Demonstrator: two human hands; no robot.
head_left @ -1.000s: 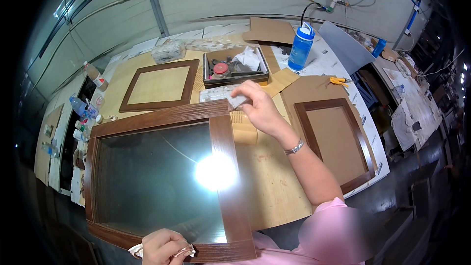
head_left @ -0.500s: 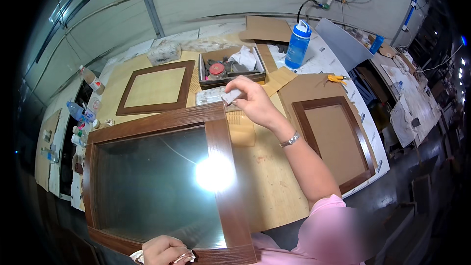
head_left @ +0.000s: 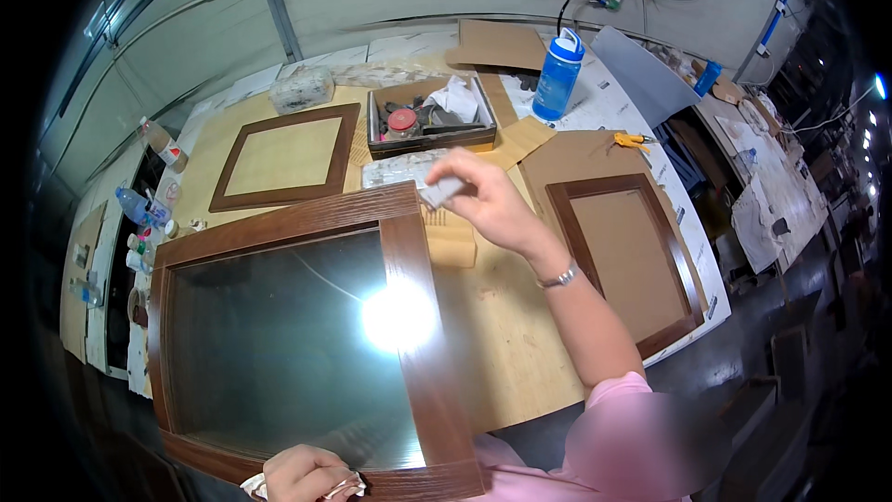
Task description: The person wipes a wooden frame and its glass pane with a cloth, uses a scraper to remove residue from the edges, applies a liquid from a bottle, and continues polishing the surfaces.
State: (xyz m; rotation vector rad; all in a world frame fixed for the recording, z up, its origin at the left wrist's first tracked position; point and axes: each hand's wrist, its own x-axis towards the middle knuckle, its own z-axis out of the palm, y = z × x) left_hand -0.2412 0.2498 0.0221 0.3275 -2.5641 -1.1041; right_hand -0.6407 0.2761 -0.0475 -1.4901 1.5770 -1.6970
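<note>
Head view shows a wide bench (head_left: 492,335) with a light wooden top, filling the middle of the frame. The largest thing on it is a dark brown framed glass panel (head_left: 279,344) at the lower left, and a bright lamp reflection sits on its glass near the centre of the frame. Two smaller brown frames lie flat: one frame (head_left: 283,156) at the upper left, another frame (head_left: 632,256) at the right on a cardboard sheet. Above the centre stands an open box (head_left: 429,121) with small items and a white rag inside. A blue bottle (head_left: 559,82) stands upright to the right of it.

The right hand (head_left: 492,204) is raised over the upper right corner of the glass panel. Its grip is closed on a small grey block (head_left: 440,191), pinched between thumb and fingertips. The block sticks out to the left of the fingers and seems to be just above the frame corner; contact with the wood cannot be told. The left hand (head_left: 307,476) is at the bottom edge of the frame, on the lower rail of the panel. Its grip is closed around a crumpled white cloth (head_left: 342,487), pressed against the wood.
</note>
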